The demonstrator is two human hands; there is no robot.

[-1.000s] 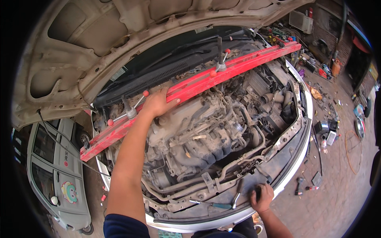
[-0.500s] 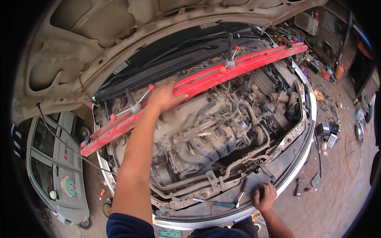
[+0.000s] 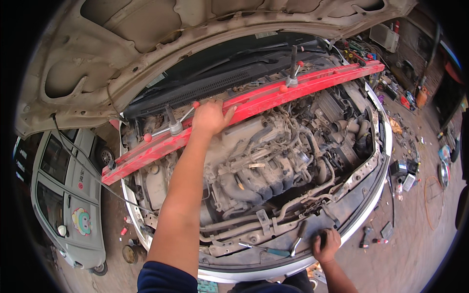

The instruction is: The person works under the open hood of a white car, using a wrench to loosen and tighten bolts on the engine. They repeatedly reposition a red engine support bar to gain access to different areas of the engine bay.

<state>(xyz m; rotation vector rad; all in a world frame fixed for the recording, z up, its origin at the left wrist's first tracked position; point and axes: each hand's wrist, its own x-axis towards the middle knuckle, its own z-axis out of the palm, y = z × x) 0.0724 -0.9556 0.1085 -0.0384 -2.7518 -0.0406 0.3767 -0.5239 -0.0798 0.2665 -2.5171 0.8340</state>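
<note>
A long red engine support beam (image 3: 266, 99) lies slantwise across the engine bay. Two upright threaded screws with red-knobbed handles stand on it, the left screw (image 3: 175, 127) and the right screw (image 3: 292, 80). Just right of the left screw, my left hand (image 3: 211, 117) grips the beam, its fingers over the far side and its thumb stretched along the top. My right hand (image 3: 327, 245) rests with curled fingers on the dark front panel (image 3: 354, 207); what it may hold is hidden. Beside it lie a dark-handled ratchet (image 3: 299, 238) and a teal-handled screwdriver (image 3: 277, 252).
Under the beam sits the dusty engine (image 3: 264, 178) with hoses and pipes. The raised hood (image 3: 146, 29) hangs overhead, and a thin prop rod (image 3: 93, 173) crosses at left. A grey van (image 3: 68, 200) stands left. Tools and parts litter the floor (image 3: 415, 210) at right.
The view has shifted a little, so the beam appears slightly farther right. My left thumb is raised more from the beam. My right hand stays on the front panel.
</note>
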